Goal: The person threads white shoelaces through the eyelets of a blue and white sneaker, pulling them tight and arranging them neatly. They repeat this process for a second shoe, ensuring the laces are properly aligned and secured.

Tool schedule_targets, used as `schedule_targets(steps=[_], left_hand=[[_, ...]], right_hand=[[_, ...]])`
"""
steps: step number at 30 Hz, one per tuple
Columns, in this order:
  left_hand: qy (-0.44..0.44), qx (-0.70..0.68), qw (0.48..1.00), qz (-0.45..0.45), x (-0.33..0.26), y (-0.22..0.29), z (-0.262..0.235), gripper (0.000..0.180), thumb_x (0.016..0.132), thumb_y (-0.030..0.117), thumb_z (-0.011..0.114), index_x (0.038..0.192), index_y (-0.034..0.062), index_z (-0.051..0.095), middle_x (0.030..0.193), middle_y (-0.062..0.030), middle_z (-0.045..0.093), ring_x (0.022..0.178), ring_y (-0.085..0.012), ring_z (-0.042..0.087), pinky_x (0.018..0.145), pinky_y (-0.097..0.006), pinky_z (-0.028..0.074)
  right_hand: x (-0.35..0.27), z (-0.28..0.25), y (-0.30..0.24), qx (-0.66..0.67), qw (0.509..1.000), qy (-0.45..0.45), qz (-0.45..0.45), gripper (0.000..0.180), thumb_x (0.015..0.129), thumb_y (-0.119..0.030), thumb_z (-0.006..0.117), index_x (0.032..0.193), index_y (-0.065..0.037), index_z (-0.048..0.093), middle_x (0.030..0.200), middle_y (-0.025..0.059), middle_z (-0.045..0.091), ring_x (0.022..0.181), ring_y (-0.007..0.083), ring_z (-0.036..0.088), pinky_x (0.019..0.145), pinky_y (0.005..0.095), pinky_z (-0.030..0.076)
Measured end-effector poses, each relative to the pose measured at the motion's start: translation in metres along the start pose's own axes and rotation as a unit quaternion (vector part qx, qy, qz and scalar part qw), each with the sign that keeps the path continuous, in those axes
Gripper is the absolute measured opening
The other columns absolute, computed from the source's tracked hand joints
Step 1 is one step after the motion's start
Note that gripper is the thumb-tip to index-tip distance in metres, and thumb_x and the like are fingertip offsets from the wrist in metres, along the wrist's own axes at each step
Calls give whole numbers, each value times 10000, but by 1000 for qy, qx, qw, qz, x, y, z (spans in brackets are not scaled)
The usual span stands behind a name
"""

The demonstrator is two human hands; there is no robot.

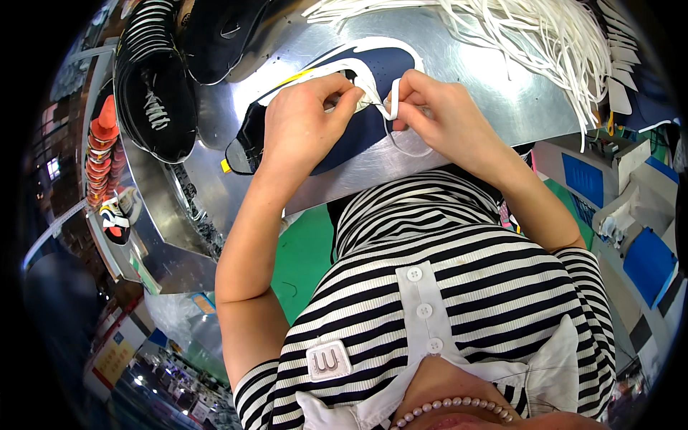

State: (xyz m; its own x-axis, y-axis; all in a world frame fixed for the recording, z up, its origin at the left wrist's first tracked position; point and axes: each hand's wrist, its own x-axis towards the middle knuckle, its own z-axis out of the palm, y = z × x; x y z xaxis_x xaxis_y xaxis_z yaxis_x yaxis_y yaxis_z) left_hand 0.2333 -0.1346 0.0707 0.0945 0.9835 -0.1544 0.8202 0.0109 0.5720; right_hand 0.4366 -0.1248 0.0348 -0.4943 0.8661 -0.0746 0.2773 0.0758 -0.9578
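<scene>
A navy shoe upper [349, 146] with white and yellow trim lies on its side on the metal table, its dark collar toward the left. My left hand [304, 118] is closed over it, thumb and forefinger pinched together at the white eyelet edge; their tips partly hide what is between them. Just right of the eyelets, my right hand [444, 118] pinches a white shoelace [393, 100], looped up by its fingertips. A thin strand of the lace curves down beside the upper toward the table's near edge.
A heap of white shoelaces [530, 36] spreads over the table's [494, 107] far right. Black shoe uppers [154, 107] lie at the far left. Beyond them stands a stack of orange-red pieces [102, 154]. Grey bins with blue parts [648, 265] are on the right.
</scene>
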Motion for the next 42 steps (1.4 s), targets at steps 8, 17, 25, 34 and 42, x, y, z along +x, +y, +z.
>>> schedule_targets(steps=[8,17,25,34,42], left_hand=[[39,9,986,162,-14,2,15,183,799,58,678,978,26,667,885,-146,665,786,-348,647,709,-421,503],[164,59,957,230,-42,-13,7,195,800,6,677,988,51,652,763,-95,633,689,-281,641,606,-372,496],[94,-57,987,119,-48,-17,-7,149,888,157,660,981,41,677,770,-102,647,688,-270,638,637,-359,493],[87,-16,977,192,-40,-28,-5,213,855,226,711,984,57,710,888,-112,693,788,-293,665,719,-355,527],[59,-115,984,125,-43,-30,-18,114,842,148,731,903,53,715,734,-112,683,614,-259,652,570,-321,495]], right_hand=[[11,29,-1,-284,957,31,-50,122,902,-114,585,972,-25,540,686,173,644,667,381,657,632,476,520],[-12,-75,-5,76,994,45,62,290,904,-262,686,1104,-59,631,951,14,668,829,94,603,715,262,509],[24,-38,-5,146,989,32,6,631,744,-222,792,1283,-68,502,1091,33,587,923,98,551,834,217,434],[24,-57,-1,195,975,-91,47,508,858,-189,718,1316,-71,532,1092,32,646,980,113,607,844,213,468],[15,-58,-18,134,983,-123,-9,578,868,-229,713,1376,-68,490,1163,84,628,1043,133,586,919,295,468]])
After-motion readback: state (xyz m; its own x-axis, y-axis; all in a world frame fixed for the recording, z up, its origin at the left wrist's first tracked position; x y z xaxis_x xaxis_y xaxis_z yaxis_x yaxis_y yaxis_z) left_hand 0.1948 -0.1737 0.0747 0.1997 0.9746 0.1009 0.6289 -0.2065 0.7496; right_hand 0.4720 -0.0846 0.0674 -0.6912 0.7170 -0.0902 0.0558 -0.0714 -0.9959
